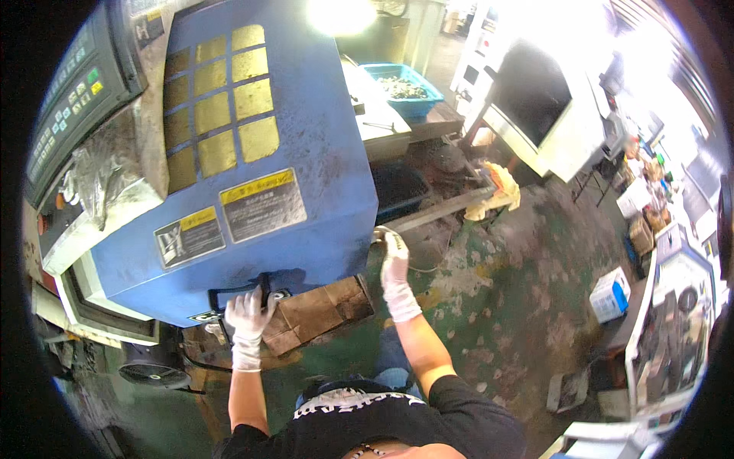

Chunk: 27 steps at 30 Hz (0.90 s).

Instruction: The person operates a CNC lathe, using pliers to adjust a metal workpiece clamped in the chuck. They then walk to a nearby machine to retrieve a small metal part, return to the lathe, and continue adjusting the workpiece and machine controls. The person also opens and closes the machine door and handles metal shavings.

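Observation:
A blue sliding machine door point(327, 189) with a yellowish gridded window point(235, 97) fills the space before me. Its lower face carries a black door handle point(265, 287), and my left hand point(248, 314), in a white glove, is closed around it. Two warning labels point(264, 203) with writing are stuck above the handle. My right hand point(395, 258), also gloved, is at the door's right-hand edge with its fingers curled. Whether it grips the edge or a small item there cannot be made out.
A control panel point(69, 109) with keys stands at the left, a plastic bag point(97, 178) below it. Brown cardboard point(315, 315) lies under the door. A black fan point(152, 367) is on the floor. Beyond the door are a blue basket point(424, 106) of small parts and a yellowish cloth point(496, 195).

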### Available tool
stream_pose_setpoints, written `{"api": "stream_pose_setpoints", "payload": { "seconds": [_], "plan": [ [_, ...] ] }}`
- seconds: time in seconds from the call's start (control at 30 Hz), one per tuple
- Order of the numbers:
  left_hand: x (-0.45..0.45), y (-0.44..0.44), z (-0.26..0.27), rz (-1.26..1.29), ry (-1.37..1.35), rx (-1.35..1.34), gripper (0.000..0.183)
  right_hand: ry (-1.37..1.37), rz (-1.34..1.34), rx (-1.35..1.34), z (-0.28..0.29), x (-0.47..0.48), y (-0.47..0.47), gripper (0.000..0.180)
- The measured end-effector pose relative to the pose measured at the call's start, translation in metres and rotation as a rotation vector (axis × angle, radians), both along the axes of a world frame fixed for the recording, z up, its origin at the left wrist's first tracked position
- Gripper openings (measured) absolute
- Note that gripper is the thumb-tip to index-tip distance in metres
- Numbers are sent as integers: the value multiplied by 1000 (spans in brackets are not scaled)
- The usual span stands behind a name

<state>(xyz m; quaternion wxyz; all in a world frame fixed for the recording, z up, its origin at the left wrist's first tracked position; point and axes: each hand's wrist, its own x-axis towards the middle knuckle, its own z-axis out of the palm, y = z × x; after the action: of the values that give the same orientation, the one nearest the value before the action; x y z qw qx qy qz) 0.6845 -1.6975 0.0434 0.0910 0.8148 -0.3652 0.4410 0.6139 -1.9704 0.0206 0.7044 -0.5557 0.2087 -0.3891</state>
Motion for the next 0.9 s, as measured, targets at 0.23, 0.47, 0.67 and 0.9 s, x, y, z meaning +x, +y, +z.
{"api": "stream_pose_setpoints", "payload": {
  "seconds": [0.23, 0.47, 0.67, 0.9],
  "plan": [
    [-2, 51, -11, 173, 59, 30, 17, 84, 345, 241, -19, 42, 41, 27],
    [-8, 76, -16, 600, 438, 8, 21, 91, 866, -124, -20, 70, 55, 21],
    [-6, 75, 12, 850, 539, -26, 29, -315, 719, -660, 31, 168, 14, 19],
    [12, 59, 8, 1101, 432, -61, 18, -265, 42, -1484, 135, 392, -10, 31]
  ]
}}
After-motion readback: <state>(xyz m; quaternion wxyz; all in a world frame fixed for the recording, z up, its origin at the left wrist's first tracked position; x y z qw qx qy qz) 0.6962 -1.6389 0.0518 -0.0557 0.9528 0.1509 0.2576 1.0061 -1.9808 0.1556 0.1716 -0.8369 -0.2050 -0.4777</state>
